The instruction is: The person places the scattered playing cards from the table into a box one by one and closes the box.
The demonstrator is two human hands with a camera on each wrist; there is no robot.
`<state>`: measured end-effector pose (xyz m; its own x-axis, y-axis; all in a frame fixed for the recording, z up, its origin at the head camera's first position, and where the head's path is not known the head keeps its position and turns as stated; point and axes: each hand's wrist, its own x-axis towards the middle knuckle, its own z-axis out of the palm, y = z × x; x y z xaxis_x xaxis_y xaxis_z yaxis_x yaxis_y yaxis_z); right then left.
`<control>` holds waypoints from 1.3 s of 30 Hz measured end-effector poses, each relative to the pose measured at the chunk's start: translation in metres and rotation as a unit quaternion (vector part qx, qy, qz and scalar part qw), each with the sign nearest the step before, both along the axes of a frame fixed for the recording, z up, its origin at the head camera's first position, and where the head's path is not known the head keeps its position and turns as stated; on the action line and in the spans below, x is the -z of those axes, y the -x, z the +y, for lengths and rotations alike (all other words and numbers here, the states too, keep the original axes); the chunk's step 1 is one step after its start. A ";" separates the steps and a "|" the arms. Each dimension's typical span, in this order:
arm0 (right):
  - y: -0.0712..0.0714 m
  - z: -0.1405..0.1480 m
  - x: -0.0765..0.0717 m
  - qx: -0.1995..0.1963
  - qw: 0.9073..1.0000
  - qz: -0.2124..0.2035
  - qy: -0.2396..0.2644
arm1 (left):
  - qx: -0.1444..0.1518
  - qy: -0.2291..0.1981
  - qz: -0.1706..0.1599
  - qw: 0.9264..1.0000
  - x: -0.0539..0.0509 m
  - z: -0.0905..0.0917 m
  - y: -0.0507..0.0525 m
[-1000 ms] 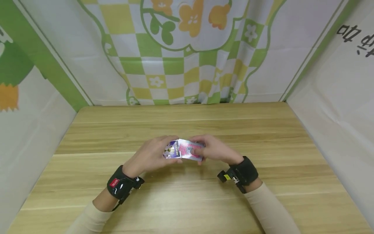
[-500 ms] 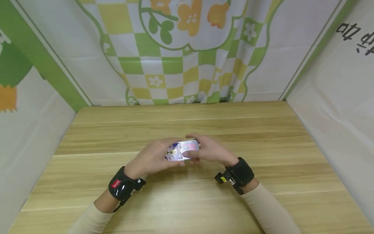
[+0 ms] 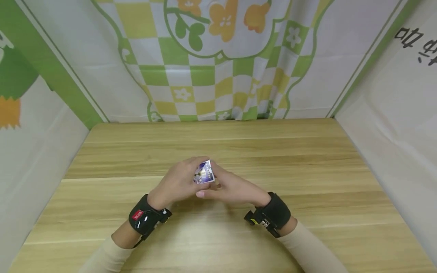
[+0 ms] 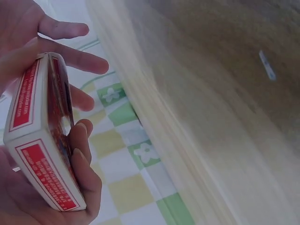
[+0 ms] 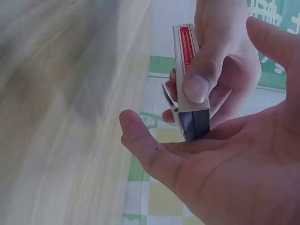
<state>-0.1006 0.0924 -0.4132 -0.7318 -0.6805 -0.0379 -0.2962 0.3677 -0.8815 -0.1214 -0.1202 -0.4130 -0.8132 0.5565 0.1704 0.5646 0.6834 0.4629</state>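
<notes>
My left hand (image 3: pixel 177 180) grips a small playing card box (image 3: pixel 204 172) above the middle of the table, thumb on one narrow side and fingers on the other. Its purple printed face shows in the head view; white edges with red labels show in the left wrist view. In the right wrist view the near end of the box is open, dark inside, with a flap (image 5: pixel 169 97) standing out at one side. My right hand (image 3: pixel 237 187) is at that end, fingers extended and touching or nearly touching it. How far the cards sit inside is hard to tell.
The wooden table (image 3: pixel 218 235) spreads around both hands. A checkered green, yellow and white curtain (image 3: pixel 222 83) hangs behind its far edge. White fabric walls (image 3: pixel 392 125) stand at either side. Each wrist wears a black camera strap (image 3: pixel 278 210).
The patterned deck of cards that stuck out of the box's right end has slid left and no longer shows. My right hand has moved left and let go of the deck.
</notes>
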 end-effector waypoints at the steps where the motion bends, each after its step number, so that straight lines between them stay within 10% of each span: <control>1: 0.000 0.000 -0.001 0.001 1.000 -0.003 0.003 | -0.005 0.000 -0.002 1.000 0.000 0.000 0.000; 13: -0.003 0.004 -0.012 0.020 0.998 0.026 -0.047 | -0.019 -0.012 -0.009 1.000 -0.006 -0.003 -0.001; 20: 0.008 0.013 -0.014 0.088 0.992 -0.085 0.018 | -0.017 -0.031 -0.069 0.997 -0.011 -0.003 0.001; 28: 0.010 0.016 -0.018 0.127 0.982 -0.119 0.074 | 0.010 -0.019 0.021 1.000 -0.002 0.000 -0.001; 34: 0.016 0.024 -0.017 0.183 0.960 -0.151 0.149 | -0.028 -0.121 -0.006 0.992 -0.002 0.004 -0.004; 39: 0.014 0.031 -0.023 0.140 0.953 -0.205 0.172 | -0.012 -0.223 0.044 0.974 -0.008 0.005 -0.007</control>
